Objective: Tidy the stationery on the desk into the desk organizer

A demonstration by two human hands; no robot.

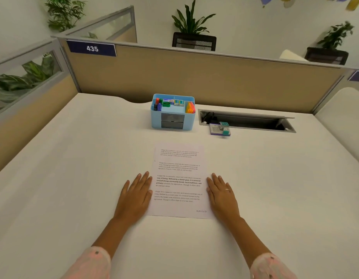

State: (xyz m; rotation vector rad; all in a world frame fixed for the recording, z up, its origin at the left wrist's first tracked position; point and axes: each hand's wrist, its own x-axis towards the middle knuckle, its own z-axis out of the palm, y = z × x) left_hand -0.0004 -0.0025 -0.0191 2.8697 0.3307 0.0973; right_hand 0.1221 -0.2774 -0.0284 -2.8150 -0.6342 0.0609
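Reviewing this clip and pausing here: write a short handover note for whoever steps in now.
Left hand: flat, open, at the paper's left edge.
Right hand: flat, open, at its right edge.
Paper: on the desk, in front of the organizer.
Done: pens and small items are in the organizer.
Left: stamp pad with small teal pieces beside the cable tray.

Tan cubicle partition [194, 77] behind white desk [73, 178]; potted plants [191, 21] beyond.

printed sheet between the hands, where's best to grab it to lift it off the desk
The printed sheet lies flat on the desk, so there's no edge to pinch from above. Probably slide the right hand inward at the right edge, lifting it with thumb under, fingers on top.
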